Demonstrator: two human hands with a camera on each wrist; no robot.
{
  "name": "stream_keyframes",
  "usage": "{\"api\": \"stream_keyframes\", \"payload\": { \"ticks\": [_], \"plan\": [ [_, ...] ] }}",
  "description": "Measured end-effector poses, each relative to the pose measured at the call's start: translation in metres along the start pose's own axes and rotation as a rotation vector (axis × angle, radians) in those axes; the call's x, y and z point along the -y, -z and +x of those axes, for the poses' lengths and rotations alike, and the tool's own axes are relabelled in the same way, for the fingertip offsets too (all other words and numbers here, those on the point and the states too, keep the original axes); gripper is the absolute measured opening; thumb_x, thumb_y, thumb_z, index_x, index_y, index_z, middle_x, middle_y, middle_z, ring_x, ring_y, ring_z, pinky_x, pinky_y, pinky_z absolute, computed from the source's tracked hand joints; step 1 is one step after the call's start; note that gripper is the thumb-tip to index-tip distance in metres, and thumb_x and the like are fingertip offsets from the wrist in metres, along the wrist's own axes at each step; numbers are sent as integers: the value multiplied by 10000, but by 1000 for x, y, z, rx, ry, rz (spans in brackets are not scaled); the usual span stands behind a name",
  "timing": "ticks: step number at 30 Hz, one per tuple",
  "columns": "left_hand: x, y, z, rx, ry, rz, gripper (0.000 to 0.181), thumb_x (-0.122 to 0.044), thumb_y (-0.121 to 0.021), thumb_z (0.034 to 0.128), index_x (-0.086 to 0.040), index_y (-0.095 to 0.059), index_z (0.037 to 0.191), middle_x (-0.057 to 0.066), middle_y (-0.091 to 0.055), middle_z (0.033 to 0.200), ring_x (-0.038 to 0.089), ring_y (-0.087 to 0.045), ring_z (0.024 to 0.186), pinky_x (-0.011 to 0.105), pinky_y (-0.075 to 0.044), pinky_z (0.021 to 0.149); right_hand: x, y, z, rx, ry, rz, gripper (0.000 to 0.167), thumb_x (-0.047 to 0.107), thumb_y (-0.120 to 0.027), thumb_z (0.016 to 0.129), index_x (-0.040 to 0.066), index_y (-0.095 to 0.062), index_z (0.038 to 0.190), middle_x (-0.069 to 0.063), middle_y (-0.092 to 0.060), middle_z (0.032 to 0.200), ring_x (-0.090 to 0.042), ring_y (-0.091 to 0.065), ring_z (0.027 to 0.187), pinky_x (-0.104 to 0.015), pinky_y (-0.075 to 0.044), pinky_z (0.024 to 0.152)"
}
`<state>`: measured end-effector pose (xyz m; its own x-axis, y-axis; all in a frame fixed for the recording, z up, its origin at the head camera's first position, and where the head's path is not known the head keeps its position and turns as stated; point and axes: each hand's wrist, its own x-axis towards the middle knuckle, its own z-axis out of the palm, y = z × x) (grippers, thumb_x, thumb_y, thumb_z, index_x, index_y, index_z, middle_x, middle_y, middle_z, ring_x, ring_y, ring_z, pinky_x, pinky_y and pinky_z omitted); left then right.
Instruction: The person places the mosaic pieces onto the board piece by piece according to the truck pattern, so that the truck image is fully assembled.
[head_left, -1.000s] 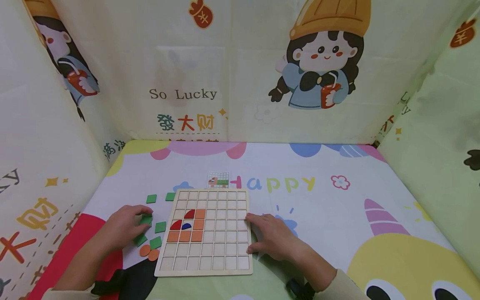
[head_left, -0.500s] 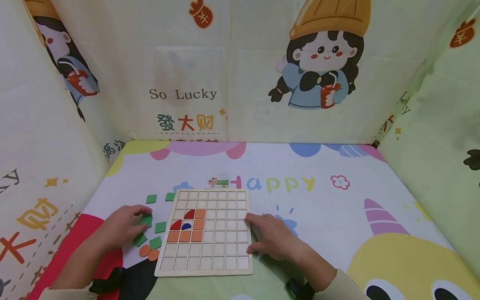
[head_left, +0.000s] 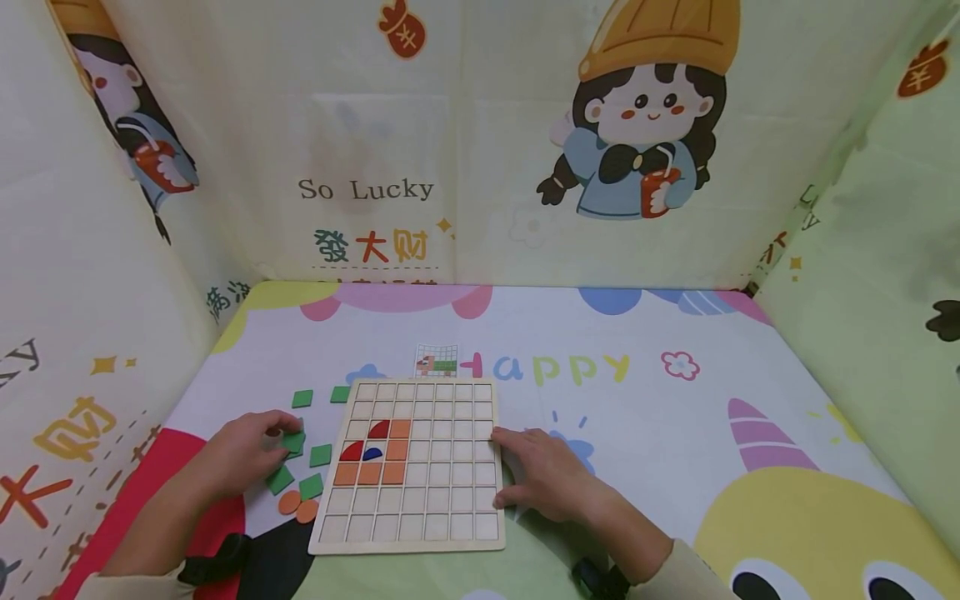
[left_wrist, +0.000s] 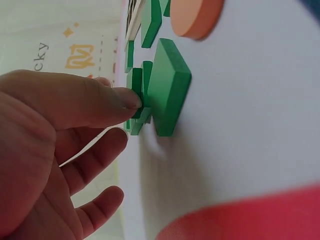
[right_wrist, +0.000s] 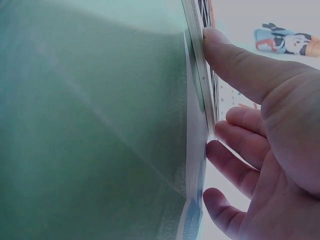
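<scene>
With thumb and fingers, my left hand (head_left: 243, 454) pinches a green square tile (left_wrist: 135, 77) just over the table, left of the board. Other green tiles (head_left: 320, 455) lie around it, one close under the fingers. My right hand (head_left: 551, 471) rests its thumb and fingertips against the right edge of a wooden grid board (head_left: 453, 498). Set in the board's left part are orange squares (head_left: 368, 473), two red quarter-round pieces (head_left: 352, 451) and a blue half-round piece (head_left: 372, 454). The far side of the pinched tile is hidden by the fingers.
Two orange discs (head_left: 289, 502) lie at the board's lower left. A small card (head_left: 436, 360) with a printed grid picture lies behind the board. Printed cloth covers the table, and cloth walls stand at the back and both sides.
Both hands keep their places. The left fingers and the green tile have shifted only very slightly; the board and its pieces stay as they were.
</scene>
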<state>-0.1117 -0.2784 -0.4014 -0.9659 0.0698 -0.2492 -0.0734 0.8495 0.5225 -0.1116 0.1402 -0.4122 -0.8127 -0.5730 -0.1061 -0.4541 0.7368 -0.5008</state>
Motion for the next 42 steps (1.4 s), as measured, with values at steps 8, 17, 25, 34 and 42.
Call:
{"api": "stream_keyframes", "payload": {
  "ticks": [8, 17, 25, 34, 42],
  "plan": [
    [-3, 2, 1, 1, -6, 20, 539, -98, -848, 747, 35, -638, 1225, 266, -578, 1167, 488, -501, 1083, 396, -595, 657, -1, 0, 0, 2, -2, 5, 783, 343, -861, 776, 111, -508, 1435, -78, -568, 1412, -330, -520, 1240, -547, -409, 981],
    [-12, 3, 1, -9, -11, 60, 512, -125, -850, 772, 31, -652, 1217, 235, -591, 1127, 439, -519, 1045, 383, -592, 660, 1, 0, 0, 7, -8, 5, 779, 348, -856, 783, 111, -506, 1438, -82, -564, 1418, -335, -519, 1243, -547, -409, 991],
    [-35, 0, -3, 8, -56, 33, 487, -142, -844, 791, -6, -669, 1224, 188, -590, 1132, 397, -531, 1063, 390, -596, 660, 1, 0, 1, 0, -2, -4, 770, 344, -859, 778, 119, -508, 1426, -80, -579, 1398, -326, -529, 1231, -540, -417, 982],
    [-65, -11, -6, 8, -144, 42, 349, -91, -845, 783, -88, -723, 1110, 64, -633, 1046, 294, -545, 1010, 355, -589, 663, 2, 2, 1, 5, -18, 1, 759, 361, -854, 773, 131, -519, 1414, -62, -591, 1382, -311, -534, 1217, -531, -422, 977],
    [-87, -23, -5, 17, -206, 86, 273, -122, -860, 773, -148, -746, 1020, 14, -641, 1009, 235, -565, 987, 379, -576, 750, 2, 2, 1, -1, -10, 0, 771, 352, -858, 772, 108, -520, 1420, -73, -588, 1391, -320, -534, 1228, -533, -416, 996]
  ]
}}
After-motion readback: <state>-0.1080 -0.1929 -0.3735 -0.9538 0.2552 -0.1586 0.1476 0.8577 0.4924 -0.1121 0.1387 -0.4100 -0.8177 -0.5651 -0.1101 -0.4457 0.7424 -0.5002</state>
